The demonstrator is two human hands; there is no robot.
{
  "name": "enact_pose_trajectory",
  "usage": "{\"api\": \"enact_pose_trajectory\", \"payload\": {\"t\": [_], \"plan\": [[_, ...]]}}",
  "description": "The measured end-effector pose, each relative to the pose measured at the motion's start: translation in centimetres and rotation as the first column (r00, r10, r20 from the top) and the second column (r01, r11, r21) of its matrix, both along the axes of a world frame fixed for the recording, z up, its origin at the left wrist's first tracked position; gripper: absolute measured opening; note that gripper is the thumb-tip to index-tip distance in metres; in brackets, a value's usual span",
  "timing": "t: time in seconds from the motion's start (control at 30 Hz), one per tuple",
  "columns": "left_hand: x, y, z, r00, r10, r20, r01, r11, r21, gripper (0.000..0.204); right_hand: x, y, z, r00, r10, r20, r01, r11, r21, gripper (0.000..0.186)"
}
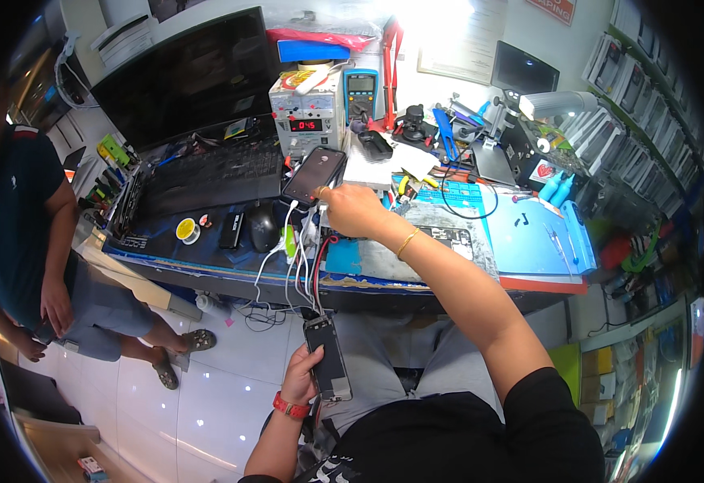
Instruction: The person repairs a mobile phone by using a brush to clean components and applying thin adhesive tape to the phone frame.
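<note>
My left hand (300, 375) is low in front of the desk, wrapped round a phone screen panel (330, 354). The panel's dark inner side faces up, with metal pieces at its top end and the thumb pressed on its edge. Across the desk edge reaches my right hand (354, 212), its fingers drawn together at the lower end of a dark-screened smartphone (316, 175). What those fingers hold, if anything, is hidden. White cables (275, 248) run down from beside that hand over the desk edge, next to red and black leads (317, 262).
Behind the phone stand a power supply (307, 121) and a blue multimeter (361, 92). A keyboard (215, 179), a mouse (264, 226) and a solder spool (187, 230) lie left. Right are an opened phone body (447, 240) and a blue mat (525, 233). Another person (30, 217) stands left.
</note>
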State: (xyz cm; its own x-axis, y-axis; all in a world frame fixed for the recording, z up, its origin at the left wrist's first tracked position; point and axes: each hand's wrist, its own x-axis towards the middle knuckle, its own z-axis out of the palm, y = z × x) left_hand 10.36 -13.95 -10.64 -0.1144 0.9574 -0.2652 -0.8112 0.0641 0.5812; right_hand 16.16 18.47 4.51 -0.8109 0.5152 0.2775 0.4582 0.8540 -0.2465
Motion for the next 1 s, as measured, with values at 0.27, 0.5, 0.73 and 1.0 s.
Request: {"api": "enact_pose_trajectory", "payload": {"t": [0.27, 0.5, 0.73, 1.0], "plan": [[-0.4, 0.0, 0.0, 1.000, 0.012, 0.006, -0.012, 1.000, 0.000, 0.030, -0.5, -0.4, 0.3, 1.000, 0.022, 0.009, -0.022, 0.999, 0.041, 0.042], [-0.6, -0.1, -0.5, 1.000, 0.012, 0.014, -0.012, 1.000, -0.006, 0.029, -0.6, -0.3, 0.2, 0.999, 0.026, -0.040, -0.025, 0.999, 0.022, 0.038], [-0.4, 0.2, -0.1, 1.000, 0.019, 0.001, -0.019, 1.000, -0.023, 0.028, 1.2, -0.8, 0.2, 0.963, -0.048, -0.263, 0.046, 0.999, -0.015, 0.033], [0.1, -0.2, 0.5, 1.000, 0.028, 0.008, -0.028, 0.999, -0.018, 0.030, 11.6, -7.0, 0.3, 0.947, -0.071, -0.314, 0.013, 0.983, -0.183, 0.024]]}}
